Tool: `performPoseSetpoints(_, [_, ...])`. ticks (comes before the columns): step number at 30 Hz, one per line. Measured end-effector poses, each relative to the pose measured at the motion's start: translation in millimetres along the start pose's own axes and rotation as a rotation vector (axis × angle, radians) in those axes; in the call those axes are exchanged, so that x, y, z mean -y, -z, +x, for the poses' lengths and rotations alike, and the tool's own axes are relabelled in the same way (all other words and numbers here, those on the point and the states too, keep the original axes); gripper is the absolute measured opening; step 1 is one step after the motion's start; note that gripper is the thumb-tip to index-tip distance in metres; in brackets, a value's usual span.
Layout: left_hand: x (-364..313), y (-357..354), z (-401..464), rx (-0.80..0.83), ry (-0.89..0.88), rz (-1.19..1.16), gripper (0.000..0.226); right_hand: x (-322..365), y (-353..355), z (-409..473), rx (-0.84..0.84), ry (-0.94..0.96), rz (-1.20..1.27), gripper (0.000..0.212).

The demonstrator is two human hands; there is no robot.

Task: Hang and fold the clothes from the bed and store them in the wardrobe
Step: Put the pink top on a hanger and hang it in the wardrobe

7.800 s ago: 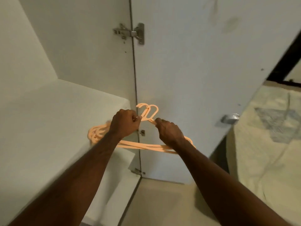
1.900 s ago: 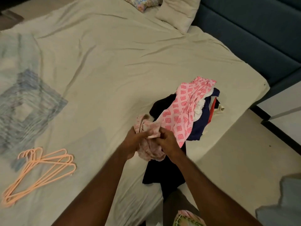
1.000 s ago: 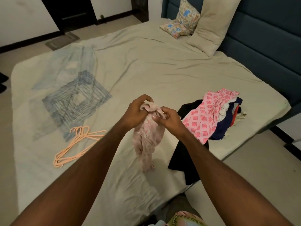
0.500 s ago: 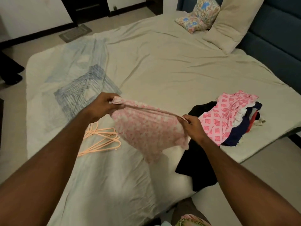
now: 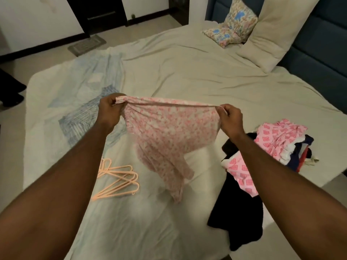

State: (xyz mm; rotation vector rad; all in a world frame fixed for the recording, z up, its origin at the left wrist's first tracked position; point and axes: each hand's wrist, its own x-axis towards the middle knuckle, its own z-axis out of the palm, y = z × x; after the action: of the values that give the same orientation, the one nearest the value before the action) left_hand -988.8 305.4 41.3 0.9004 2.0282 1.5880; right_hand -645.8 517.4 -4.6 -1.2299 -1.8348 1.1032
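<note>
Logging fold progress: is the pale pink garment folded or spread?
Spread: pale pink garment stretched between left hand and right hand, hanging unfolded.

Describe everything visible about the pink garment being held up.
The pink garment is thin, soft cloth, pale pink with a small darker pink print. The left hand and right hand pinch its top edge, stretched taut between them. The rest hangs loose and creased, narrowing downward above the bed.

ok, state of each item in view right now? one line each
left hand: gripping one end of garment edge
right hand: pinching other end
pink floral garment: stretched out, hanging above the bed
hangers: loose bunch, flat on the bed
clothes pile: unfolded heap near bed edge
black garment: draped over bed edge
</note>
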Motion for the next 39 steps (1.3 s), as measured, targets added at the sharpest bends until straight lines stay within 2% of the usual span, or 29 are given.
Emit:
performPoseSetpoints(3, [-13, 7, 18, -0.037, -0.069, -0.019, 0.032, 22, 10, 18, -0.068, 0.045, 0.047, 0.029])
performPoseSetpoints(6, [-26, 15, 27, -0.053, -0.133, -0.037, 0.032, 43, 17, 24, -0.115, 0.099, 0.085, 0.026])
performPoseSetpoints(9, [-45, 22, 29, -0.105, -0.187, -0.084, 0.027, 64, 21, 22, -0.169, 0.202, 0.228, 0.026])
performPoseSetpoints(11, [-53, 31, 19, -0.121, -0.230, -0.085, 0.032, 70, 20, 15, -0.150, 0.247, 0.280, 0.023])
performPoseSetpoints(14, [-28, 54, -15, -0.069, -0.207, 0.040, 0.027, 53, 7, -9, -0.019, 0.231, 0.214, 0.021])
performPoseSetpoints(19, [78, 99, -100, 0.093, -0.039, 0.358, 0.012, -21, -30, -74, 0.302, 0.184, -0.103, 0.023])
performPoseSetpoints(21, [119, 113, -147, 0.134, 0.024, 0.433, 0.016, -55, -47, -106, 0.440, 0.152, -0.239, 0.027])
performPoseSetpoints(24, [177, 128, -218, 0.231, 0.085, 0.494, 0.013, -106, -70, -157, 0.624, 0.151, -0.454, 0.052])
performPoseSetpoints(29, [271, 141, -324, 0.426, 0.299, 0.776, 0.030, -169, -96, -232, 0.879, 0.217, -0.675, 0.055])
performPoseSetpoints(32, [298, 132, -370, 0.506, 0.369, 0.934, 0.031, -204, -108, -266, 1.001, 0.202, -0.713, 0.060])
performPoseSetpoints(35, [310, 110, -395, 0.647, 0.402, 1.038, 0.038, -231, -116, -296, 1.164, 0.225, -0.755, 0.090])
performPoseSetpoints(37, [317, 97, -399, 0.774, 0.435, 1.115, 0.046, -240, -117, -307, 1.225, 0.242, -0.858, 0.084])
performPoseSetpoints(39, [321, 86, -397, 0.845, 0.471, 1.176, 0.050, -248, -118, -309, 1.217, 0.230, -0.929, 0.075])
